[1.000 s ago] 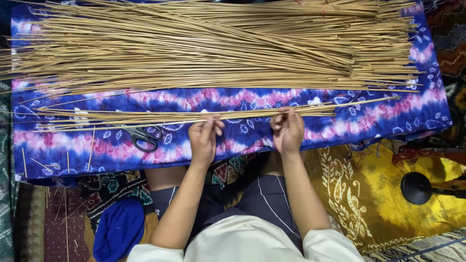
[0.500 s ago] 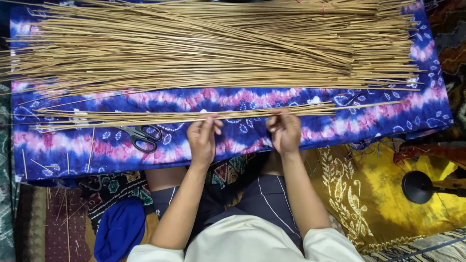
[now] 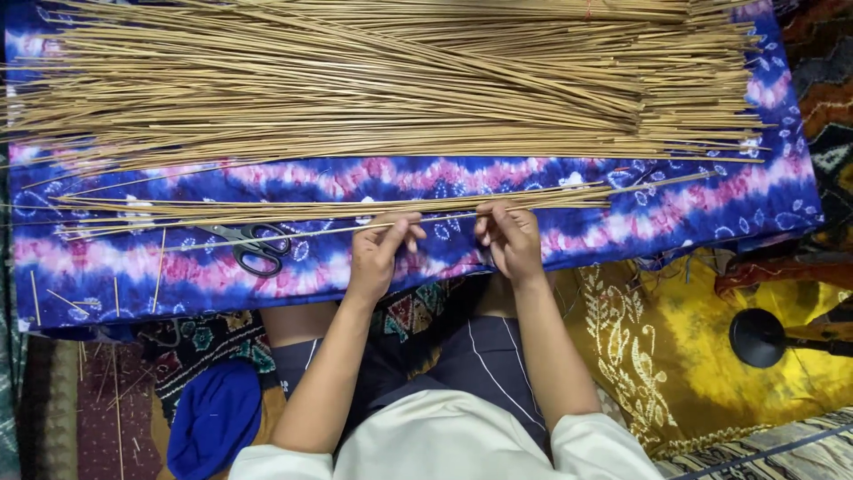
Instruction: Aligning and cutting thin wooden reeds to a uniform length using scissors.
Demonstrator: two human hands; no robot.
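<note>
Sticks point(image 3: 338, 212) look thin, light, springy, likely snap-prone; best pinched mid-length. Left hand point(image 3: 378, 258) and right hand point(image 3: 511, 240) each pinch strands mid-frame, fingers pressed together, scissors point(image 3: 253, 247) lying left.

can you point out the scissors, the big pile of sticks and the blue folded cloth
scissors point(image 3: 251, 247), head view, on the black handle loops
big pile of sticks point(image 3: 382, 80), head view, middle of the heap
blue folded cloth point(image 3: 213, 418), head view, centre of its top surface
</note>
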